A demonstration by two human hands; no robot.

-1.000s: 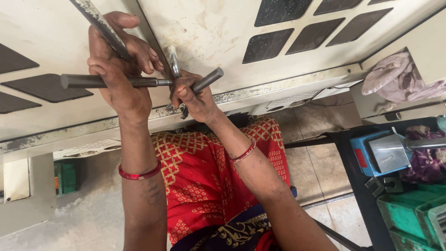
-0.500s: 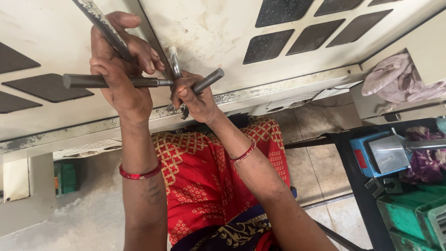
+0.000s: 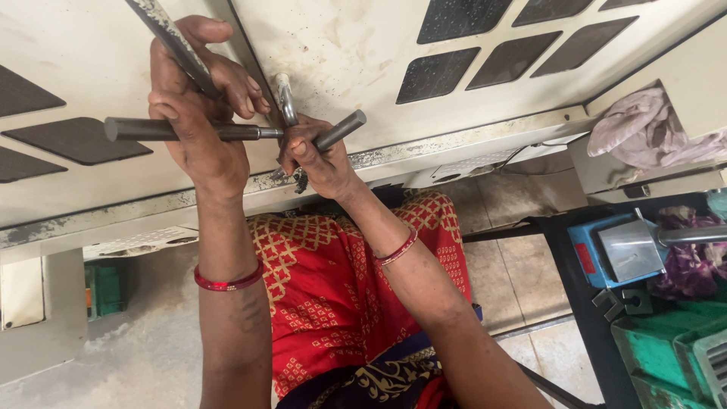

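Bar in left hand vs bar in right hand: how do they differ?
The horizontal bar in the left hand lies level and looks longer; the angled bar in the right hand tilts up rightward and shows only a short stub. Both are dark grey round metal, meeting near the U-shaped hook.

A blue box with a small red label stands at right.

Both arms raised, left hand and right hand clenched (side by side).

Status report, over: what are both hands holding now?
Left hand grips grey metal rod. Right hand grips short rod beside metal hook. Nothing in the way.
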